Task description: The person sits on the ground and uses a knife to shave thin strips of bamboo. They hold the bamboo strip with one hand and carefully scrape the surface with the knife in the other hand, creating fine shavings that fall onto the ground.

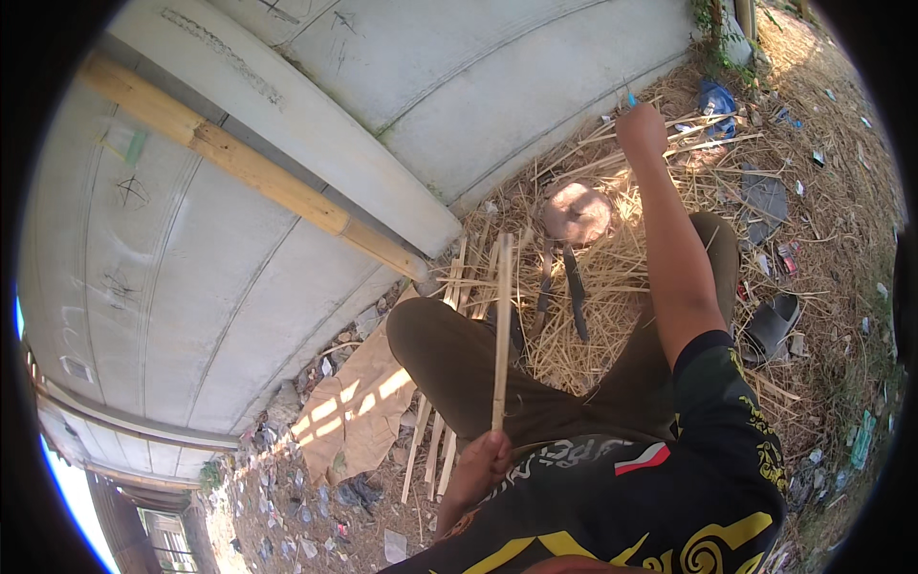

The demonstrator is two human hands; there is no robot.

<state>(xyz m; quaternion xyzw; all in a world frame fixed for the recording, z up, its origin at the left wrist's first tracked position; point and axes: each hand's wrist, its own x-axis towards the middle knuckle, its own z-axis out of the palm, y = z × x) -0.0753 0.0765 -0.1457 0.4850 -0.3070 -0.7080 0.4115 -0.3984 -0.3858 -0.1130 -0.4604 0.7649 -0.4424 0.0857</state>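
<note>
Pale wall [153, 316] and messy ground [832, 258] around one long strip [502, 335]

On the left, the wall is big and gray-white. A yellow pole [268, 177] slants across it, and a fat white beam [316, 139] slants just beside the pole. Next comes a brown sheet [349, 411] on the ground, with bright patches of sun on it. Bits of trash [357, 493] lie near it. More thin pale sticks [421, 450] lie on the ground by the left leg.

Then comes the left hand [481, 464], low down and close to the shirt [612, 493]. Its fingers are closed around the near end of the long strip. The strip points away from the body, in front of the dark pants [459, 368].

Past the strip are two dark blades [575, 292], side by side and pointing at the person. They are near a round brown block [577, 213]. Dry straw [612, 325] is all around, between the legs too.

Farther right, the right arm reaches far out. The right hand [641, 132] is near the wall's bottom edge. A tiny blue bit [631, 99] shows by it. Its fingers are mostly hidden, so I cannot tell if they grip anything.

Last come a crumpled blue bag [717, 103] and, nearer the person, a dark sandal [773, 325].
</note>
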